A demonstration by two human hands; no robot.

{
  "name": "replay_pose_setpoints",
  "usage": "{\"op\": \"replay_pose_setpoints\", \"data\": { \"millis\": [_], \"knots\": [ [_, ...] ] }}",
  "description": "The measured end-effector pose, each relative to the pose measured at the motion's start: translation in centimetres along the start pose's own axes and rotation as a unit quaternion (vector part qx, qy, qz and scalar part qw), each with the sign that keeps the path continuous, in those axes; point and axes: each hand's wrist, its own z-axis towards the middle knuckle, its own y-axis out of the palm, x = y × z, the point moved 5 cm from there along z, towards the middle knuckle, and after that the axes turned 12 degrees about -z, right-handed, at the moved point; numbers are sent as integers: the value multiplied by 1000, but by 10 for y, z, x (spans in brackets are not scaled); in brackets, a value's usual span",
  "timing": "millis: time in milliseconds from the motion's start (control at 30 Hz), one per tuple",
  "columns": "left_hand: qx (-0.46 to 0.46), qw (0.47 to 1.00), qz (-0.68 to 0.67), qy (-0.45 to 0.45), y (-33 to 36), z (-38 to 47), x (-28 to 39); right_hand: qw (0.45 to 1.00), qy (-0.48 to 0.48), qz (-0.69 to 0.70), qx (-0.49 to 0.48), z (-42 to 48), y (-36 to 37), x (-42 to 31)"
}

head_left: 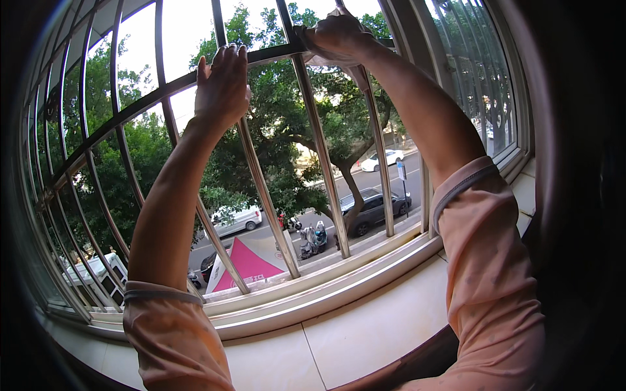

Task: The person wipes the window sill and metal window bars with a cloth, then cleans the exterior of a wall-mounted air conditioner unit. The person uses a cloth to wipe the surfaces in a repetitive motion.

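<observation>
Metal window bars (318, 146) stand upright before me, crossed by a dark horizontal rail (161, 93). My left hand (222, 85) rests on this rail beside an upright bar, fingertips over its top edge; whether it grips the rail is hidden. Higher and to the right, my right hand (337, 36) is closed on a thin, greyish cloth (325, 54), pressed against the rail near its right part. A corner of the cloth hangs down by another upright bar. The fingers of my right hand are partly hidden by its back.
A light window frame and sill track (332, 278) run below the bars, above a tiled ledge (381, 322). A glass pane (479, 73) stands at the right. Outside, below, are trees, a street with parked vehicles, and a pink and white canopy (249, 266).
</observation>
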Motion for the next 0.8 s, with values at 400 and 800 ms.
{"op": "replay_pose_setpoints", "data": {
  "millis": [400,800],
  "knots": [
    [7,999,-9,-47,14,-3,1,897,186,358,181,-3,29,9],
    [-7,996,42,-81,20,-3,1,789,428,95,431,-29,-59,58]
  ]
}}
